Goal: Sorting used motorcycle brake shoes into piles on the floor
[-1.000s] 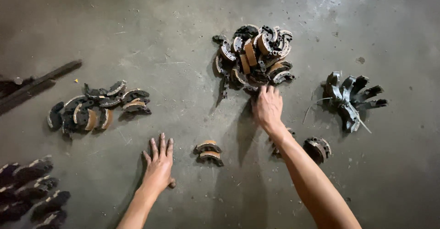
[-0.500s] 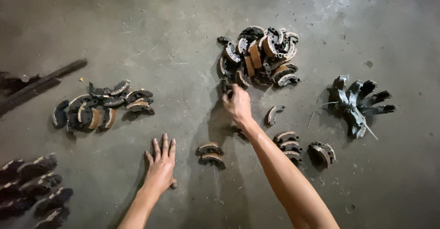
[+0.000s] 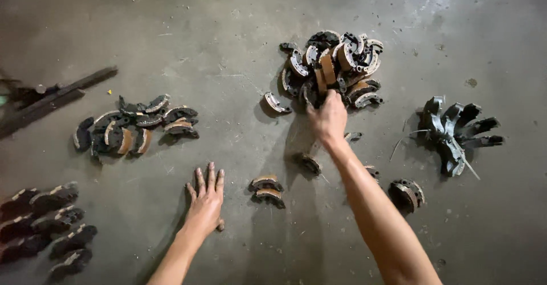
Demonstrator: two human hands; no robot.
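Note:
A heap of curved brake shoes (image 3: 336, 65), dark metal with brown linings, lies on the concrete floor at upper centre. My right hand (image 3: 327, 119) reaches into the heap's near edge, fingers closed on a shoe there. One loose shoe (image 3: 276, 103) lies just left of the heap. My left hand (image 3: 206, 199) rests flat on the floor, fingers spread, holding nothing. A pair of shoes (image 3: 268, 189) sits just right of it.
Another group of shoes (image 3: 134, 128) lies at the left, and rows of dark shoes (image 3: 45, 222) at the bottom left. A black finned part (image 3: 456, 131) lies at the right, a round pair (image 3: 407, 192) beside my right forearm, and a dark bar (image 3: 51, 97) at far left.
My right hand moved from the floor below the heap leftward, then up into the heap's near edge. A loose shoe now lies left of the heap. My left hand stayed put.

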